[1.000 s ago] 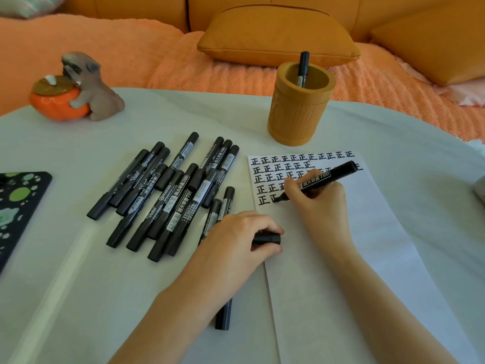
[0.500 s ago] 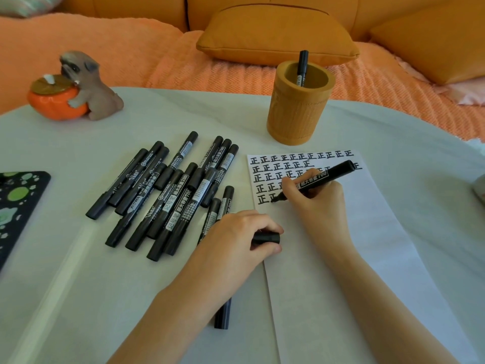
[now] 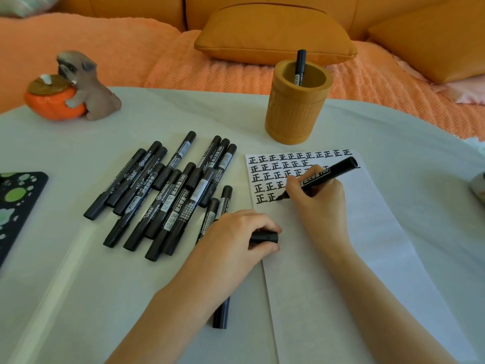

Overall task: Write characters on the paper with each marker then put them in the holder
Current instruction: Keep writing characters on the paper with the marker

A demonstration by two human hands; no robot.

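Head cam: R hand pinches the marker, tip on the paper at its nearest written row; L hand grips a cap at paper's left edge, so I'd worry the sheet slides & the stroke smears if L lifts.

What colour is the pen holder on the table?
The holder is mustard yellow-brown, clearest in the head view.

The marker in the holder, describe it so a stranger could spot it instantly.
At the far side of the white table, a tan holder stands beyond the paper. One black marker stands upright inside it; the other markers lie flat, except the one writing.
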